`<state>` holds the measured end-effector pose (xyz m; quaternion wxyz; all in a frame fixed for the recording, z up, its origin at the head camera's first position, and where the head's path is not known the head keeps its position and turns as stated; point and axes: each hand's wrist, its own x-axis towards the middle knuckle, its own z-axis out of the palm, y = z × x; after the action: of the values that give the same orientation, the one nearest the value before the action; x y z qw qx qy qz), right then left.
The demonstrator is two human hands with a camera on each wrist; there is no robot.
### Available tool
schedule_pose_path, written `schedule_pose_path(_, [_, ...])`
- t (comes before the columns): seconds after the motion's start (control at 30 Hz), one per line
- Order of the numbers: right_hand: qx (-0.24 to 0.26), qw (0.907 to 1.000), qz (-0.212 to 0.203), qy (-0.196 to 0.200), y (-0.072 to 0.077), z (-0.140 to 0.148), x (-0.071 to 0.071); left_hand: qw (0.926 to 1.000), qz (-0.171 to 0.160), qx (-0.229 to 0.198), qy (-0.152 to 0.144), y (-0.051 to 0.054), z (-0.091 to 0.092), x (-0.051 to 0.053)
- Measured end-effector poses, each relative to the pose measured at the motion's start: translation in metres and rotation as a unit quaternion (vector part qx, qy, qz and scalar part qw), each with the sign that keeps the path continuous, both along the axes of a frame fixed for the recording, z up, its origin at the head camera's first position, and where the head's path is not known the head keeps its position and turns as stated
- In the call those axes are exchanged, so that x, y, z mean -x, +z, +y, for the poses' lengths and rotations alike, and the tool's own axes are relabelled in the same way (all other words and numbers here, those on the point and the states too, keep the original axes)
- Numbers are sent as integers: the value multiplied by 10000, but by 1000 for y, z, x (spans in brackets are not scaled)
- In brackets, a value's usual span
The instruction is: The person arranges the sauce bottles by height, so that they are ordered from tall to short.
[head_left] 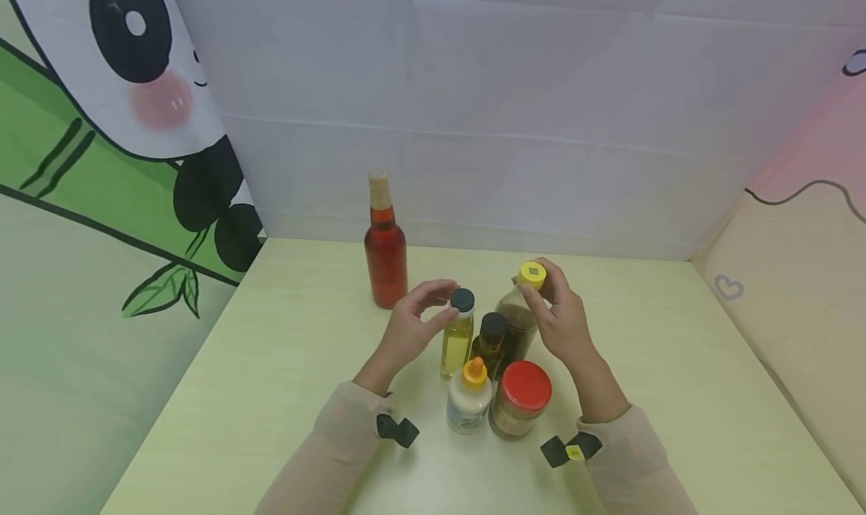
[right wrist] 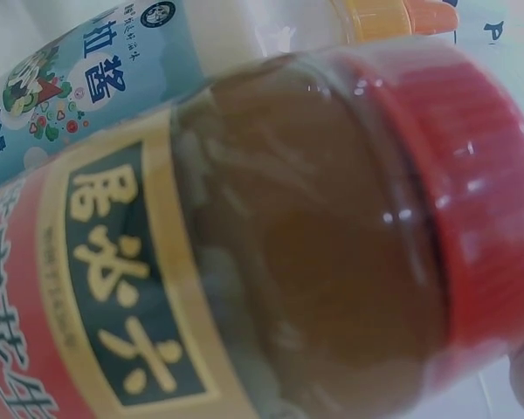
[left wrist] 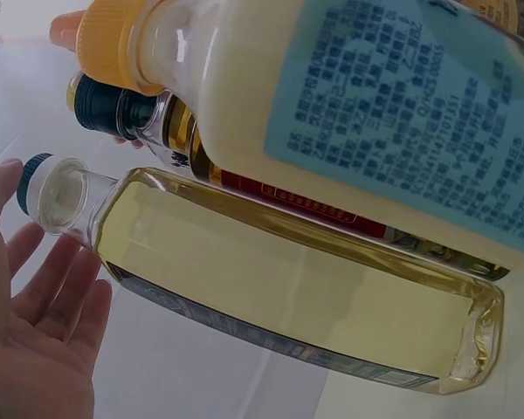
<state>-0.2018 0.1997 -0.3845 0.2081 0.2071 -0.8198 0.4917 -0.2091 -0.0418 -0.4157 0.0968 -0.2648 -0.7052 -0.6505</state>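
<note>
In the head view the left hand has thumb and fingers around the dark cap of a slim bottle of yellow liquid; the left wrist view shows the thumb at that cap and the other fingers spread beside the bottle. My right hand pinches the yellow cap of a clear bottle with dark contents. Between these two bottles stands a small dark-capped bottle. Nearer me are a white squeeze bottle with an orange tip and a red-lidded jar, which fills the right wrist view.
A tall bottle of red liquid stands behind and left of the group, near the left hand. The pale table ends at a white cloth backdrop, with printed cloths at both sides.
</note>
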Motion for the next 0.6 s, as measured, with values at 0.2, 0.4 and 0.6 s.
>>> schedule_pose_path(0.2, [-38,10000,-46,-38,4,-5,-3,9998,-151,133,14,26,0,-19])
schedule_pose_path(0.4, [-33,9999,-37,-132,2,-11,-14,9992,-239,305,-71,31,-5,-30])
schedule_pose_path(0.6, [14,9998,-49,-199,1,-19,-25,9993,-205,288,-156,26,-10,-36])
